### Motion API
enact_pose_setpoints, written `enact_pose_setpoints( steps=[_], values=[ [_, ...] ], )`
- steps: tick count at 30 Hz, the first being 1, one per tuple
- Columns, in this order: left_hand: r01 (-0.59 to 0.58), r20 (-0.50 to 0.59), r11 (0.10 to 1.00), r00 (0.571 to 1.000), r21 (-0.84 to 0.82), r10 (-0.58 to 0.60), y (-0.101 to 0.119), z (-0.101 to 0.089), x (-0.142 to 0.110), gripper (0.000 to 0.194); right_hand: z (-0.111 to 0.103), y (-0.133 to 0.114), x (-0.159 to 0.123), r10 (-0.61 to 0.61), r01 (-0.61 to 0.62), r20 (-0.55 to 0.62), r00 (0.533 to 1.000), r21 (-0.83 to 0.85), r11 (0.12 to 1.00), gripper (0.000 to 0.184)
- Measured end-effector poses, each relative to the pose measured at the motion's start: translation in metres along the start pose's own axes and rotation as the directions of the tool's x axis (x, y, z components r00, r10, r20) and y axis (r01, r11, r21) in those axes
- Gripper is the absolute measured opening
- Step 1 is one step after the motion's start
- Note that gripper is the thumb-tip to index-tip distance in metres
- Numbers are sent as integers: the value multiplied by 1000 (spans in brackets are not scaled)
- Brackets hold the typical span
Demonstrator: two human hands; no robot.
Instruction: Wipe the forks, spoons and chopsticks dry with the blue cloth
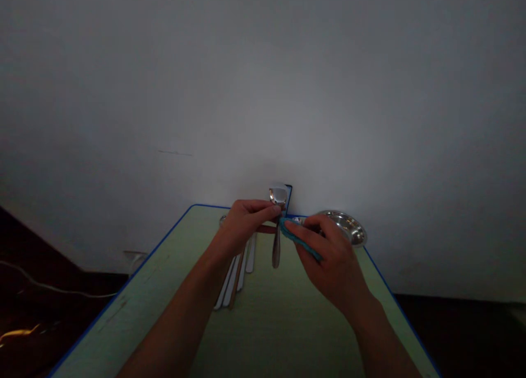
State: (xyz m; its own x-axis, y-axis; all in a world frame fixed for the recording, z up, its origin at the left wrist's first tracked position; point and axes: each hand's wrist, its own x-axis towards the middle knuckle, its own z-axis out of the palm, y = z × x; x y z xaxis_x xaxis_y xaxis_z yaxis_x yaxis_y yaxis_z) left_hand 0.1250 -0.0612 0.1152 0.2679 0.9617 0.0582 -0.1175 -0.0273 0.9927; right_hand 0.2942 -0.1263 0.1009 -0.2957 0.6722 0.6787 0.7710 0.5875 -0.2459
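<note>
A shiny metal spoon [276, 250] is held upright over the table, bowl at the top and handle pointing down. My left hand [246, 220] pinches it just below the bowl. In my right hand [326, 246] is a folded teal cloth [302, 240], its tip pressed against the spoon's handle close to the left fingers. Beneath the left hand lie several utensils with flat handles [234, 282], side by side; my hand and forearm hide their far ends.
A round metal bowl [357, 230] stands at the table's back right, partly behind my right hand. Something like a phone [289, 197] leans on the wall behind the spoon. The pale green table [279, 328] has a blue edge. A white cable [61, 289] hangs at left.
</note>
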Motion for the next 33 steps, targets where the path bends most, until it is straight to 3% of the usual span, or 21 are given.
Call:
enact_pose_setpoints(
  steps=[7, 23, 33],
  values=[
    [30, 42, 1000, 999, 1, -31, 1, 4, -3, 15, 6, -1, 1, -8, 8, 4, 1000, -98, 995, 37],
    [25, 11, 1000, 1000, 4, -26, 0, 3, -1, 13, 4, -2, 0, 24, -9, 185, 983, -80, 997, 33],
    [38, -28, 999, 999, -5, -38, -1, 0, 2, 15, 0, -5, 1, 6, 6, 231, 973, -52, 999, 34]
  ],
)
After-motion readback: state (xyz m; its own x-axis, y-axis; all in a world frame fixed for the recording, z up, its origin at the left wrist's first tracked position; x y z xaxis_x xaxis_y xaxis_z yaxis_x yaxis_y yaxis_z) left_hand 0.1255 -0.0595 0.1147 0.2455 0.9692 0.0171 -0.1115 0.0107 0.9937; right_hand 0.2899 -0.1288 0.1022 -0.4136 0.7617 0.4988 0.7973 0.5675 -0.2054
